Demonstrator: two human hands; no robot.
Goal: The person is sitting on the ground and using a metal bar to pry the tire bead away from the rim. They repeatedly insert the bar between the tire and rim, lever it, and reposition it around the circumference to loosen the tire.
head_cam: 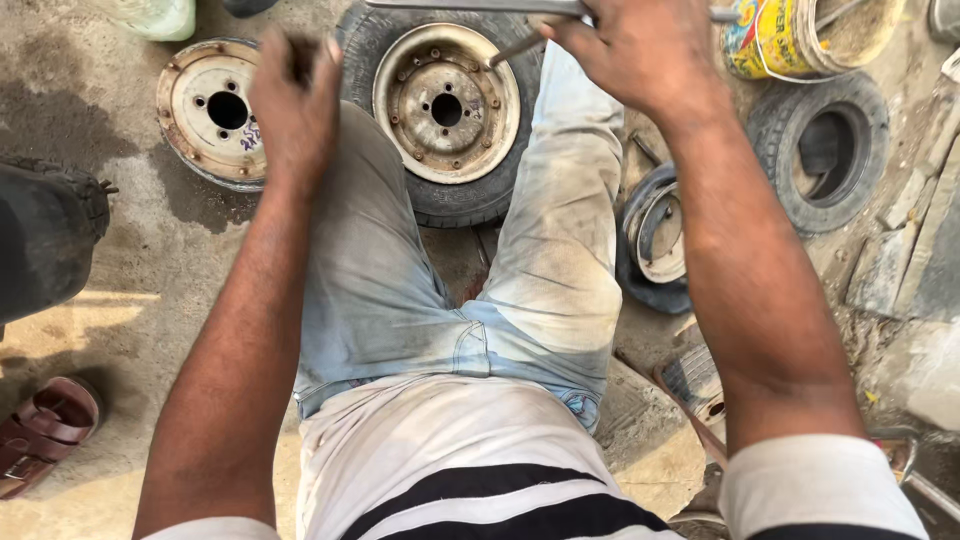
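Head view of a seated person in dusty jeans (540,270). The right hand (630,50) is closed around a metal bar (470,7) lying across the top edge; a thinner rod (515,48) slants from under this hand toward the wheel. The left hand (295,95) is curled into a loose fist on something dark and small, too hidden to identify. The wheel (446,108), a rusty rim inside a black tyre, lies flat on the ground between the knees. A bare rim (212,110) lies just left of it. To the right lie a loose tyre (822,150), a smaller rimmed tyre (655,240) and a yellow bucket (775,38). A sandal (42,430) rests lower left.
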